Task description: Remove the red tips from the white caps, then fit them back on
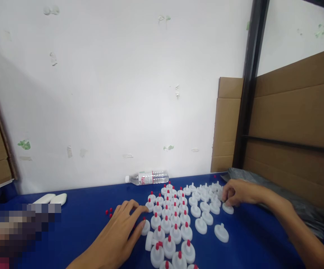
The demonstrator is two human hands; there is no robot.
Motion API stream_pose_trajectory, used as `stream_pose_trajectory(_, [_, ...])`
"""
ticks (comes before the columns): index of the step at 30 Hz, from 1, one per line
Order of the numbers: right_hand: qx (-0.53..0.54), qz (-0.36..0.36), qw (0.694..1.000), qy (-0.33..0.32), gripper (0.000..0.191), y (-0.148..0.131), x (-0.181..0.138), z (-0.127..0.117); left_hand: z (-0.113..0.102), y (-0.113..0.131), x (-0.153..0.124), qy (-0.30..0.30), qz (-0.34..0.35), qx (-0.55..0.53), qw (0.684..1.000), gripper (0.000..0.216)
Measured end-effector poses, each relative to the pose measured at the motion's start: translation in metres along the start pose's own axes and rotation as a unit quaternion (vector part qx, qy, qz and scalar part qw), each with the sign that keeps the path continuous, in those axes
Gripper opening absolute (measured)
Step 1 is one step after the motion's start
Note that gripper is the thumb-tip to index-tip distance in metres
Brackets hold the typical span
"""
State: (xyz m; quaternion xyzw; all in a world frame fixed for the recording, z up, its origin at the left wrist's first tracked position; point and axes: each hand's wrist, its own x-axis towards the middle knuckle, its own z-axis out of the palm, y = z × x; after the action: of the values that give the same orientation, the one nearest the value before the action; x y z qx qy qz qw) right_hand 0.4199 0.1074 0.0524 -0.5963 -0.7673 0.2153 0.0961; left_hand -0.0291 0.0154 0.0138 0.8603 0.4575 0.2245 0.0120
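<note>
On the blue table (89,224), the left hand (119,233) lies open, fingertips touching a red-tipped white plastic nozzle cap (145,226) at the cluster's 9 o'clock edge, while the right hand (236,193) pinches an untipped white cap (228,208) at 2 o'clock; steadying each cap upright probably works best.

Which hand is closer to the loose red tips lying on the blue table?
Left. The left hand lies just right of the loose red tips; the right hand is far across the white caps, at their right edge.

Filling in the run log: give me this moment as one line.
left hand: resting at red-tipped caps | right hand: on plain white caps | loose red tips | bottle lying behind
</note>
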Motion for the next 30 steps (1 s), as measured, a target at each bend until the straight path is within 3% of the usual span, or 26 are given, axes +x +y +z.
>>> stream_pose_trajectory(5, [-0.054, -0.037, 0.986, 0.155, 0.035, -0.018, 0.003, -0.001, 0.014, -0.008, 0.004, 0.014, 0.038, 0.032, 0.999, 0.017])
stream_pose_trajectory(10, [-0.069, -0.138, 0.94, 0.303, 0.043, -0.064, 0.005, 0.017, 0.007, -0.011, 0.009, 0.131, 0.13, 0.029, 0.982, 0.018])
stream_pose_trajectory(15, [-0.087, -0.301, 0.905, 0.289, 0.033, -0.125, -0.014, 0.066, -0.008, 0.013, 0.008, 0.234, 0.234, 0.045, 0.942, 0.02])
stream_pose_trajectory(18, [-0.108, -0.44, 0.852, 0.261, 0.069, -0.155, -0.029, 0.093, -0.011, 0.03, 0.006, 0.275, 0.282, 0.061, 0.917, 0.025])
stream_pose_trajectory(20, [-0.088, -0.501, 0.813, 0.283, 0.062, -0.167, -0.036, 0.104, -0.011, 0.038, 0.005, 0.291, 0.297, 0.064, 0.907, 0.024])
stream_pose_trajectory(22, [-0.068, -0.531, 0.78, 0.324, 0.043, -0.172, -0.038, 0.109, -0.01, 0.043, 0.006, 0.292, 0.292, 0.069, 0.908, 0.021])
stream_pose_trajectory(24, [-0.063, -0.536, 0.766, 0.349, 0.031, -0.174, -0.037, 0.111, -0.006, 0.045, 0.007, 0.283, 0.273, 0.088, 0.915, 0.02])
stream_pose_trajectory(28, [-0.086, -0.532, 0.763, 0.358, 0.026, -0.176, -0.036, 0.111, 0.007, 0.044, 0.008, 0.276, 0.253, 0.133, 0.918, 0.026])
stream_pose_trajectory(30, [-0.11, -0.536, 0.75, 0.371, 0.023, -0.173, -0.035, 0.108, 0.01, 0.041, 0.007, 0.27, 0.244, 0.102, 0.926, 0.028])
